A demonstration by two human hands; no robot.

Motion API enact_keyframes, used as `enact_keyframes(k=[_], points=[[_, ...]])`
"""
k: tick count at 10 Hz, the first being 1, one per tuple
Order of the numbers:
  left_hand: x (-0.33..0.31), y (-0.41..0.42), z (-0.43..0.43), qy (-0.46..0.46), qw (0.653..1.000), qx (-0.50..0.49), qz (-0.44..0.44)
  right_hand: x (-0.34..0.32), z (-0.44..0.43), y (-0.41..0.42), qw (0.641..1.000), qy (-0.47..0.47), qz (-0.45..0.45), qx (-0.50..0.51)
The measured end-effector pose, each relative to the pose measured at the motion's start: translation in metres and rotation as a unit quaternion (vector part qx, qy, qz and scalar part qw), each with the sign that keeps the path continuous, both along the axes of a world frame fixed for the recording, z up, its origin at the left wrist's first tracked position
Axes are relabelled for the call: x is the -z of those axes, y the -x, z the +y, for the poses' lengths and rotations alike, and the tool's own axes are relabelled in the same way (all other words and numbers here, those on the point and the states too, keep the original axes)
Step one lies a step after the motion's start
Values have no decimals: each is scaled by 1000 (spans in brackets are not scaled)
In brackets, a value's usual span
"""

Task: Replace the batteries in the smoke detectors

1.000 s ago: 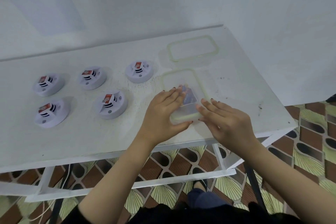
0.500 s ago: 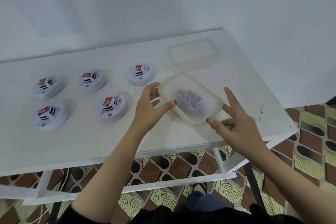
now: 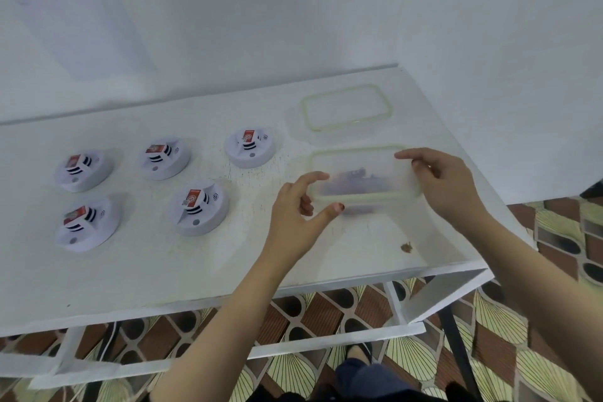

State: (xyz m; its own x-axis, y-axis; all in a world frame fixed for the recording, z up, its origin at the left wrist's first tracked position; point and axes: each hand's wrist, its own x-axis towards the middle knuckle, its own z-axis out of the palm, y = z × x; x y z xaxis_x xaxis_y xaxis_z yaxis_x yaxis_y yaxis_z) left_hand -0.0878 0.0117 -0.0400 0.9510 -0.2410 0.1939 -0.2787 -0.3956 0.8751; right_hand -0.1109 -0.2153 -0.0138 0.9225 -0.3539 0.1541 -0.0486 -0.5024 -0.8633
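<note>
Nearest the camera, patterned floor tiles (image 3: 329, 313) in brown, cream and black show through the white frame under the white painted surface (image 3: 163, 271), whose top is flat, matt and scuffed, with a small brown mark (image 3: 406, 248) near its front right edge.

The landmark is a clear rectangular plastic container (image 3: 362, 174) with rounded corners and a pale green rim, on the right part of the surface; blurred dark batteries (image 3: 354, 178) lie inside it. The left hand (image 3: 295, 215) sits at the container's near left corner, its grip narrow, with the thumb tip touching the rim and the forefinger reaching along the left end; whether it truly clamps the rim cannot be told. The right hand (image 3: 447, 186) has its grip closed over the container's right end, fingers curled on the far corner.

Left of the container lie five round white plastic smoke detectors, each with a red and white battery showing on top: two nearer (image 3: 198, 207) (image 3: 87, 223), three farther (image 3: 250, 147) (image 3: 164, 157) (image 3: 83, 168).

Just beyond the container a flat clear lid (image 3: 346, 107) with a green seal lies on the surface. Behind it rises a plain white wall (image 3: 293, 10), with a pale sheet (image 3: 71, 10) on it far to the left.
</note>
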Motion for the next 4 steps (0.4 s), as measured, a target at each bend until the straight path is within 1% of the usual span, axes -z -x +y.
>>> enact_keyframes(k=[2, 3, 4], points=[[2, -2, -9, 10, 1000, -2, -13, 4, -3, -10, 1000, 17, -4, 3], [-1, 0, -7, -10, 1000, 7, -13, 4, -2, -8, 1000, 26, -5, 6], [-9, -1, 1, -2, 1000, -19, -13, -5, -2, -7, 999, 19, -12, 31]])
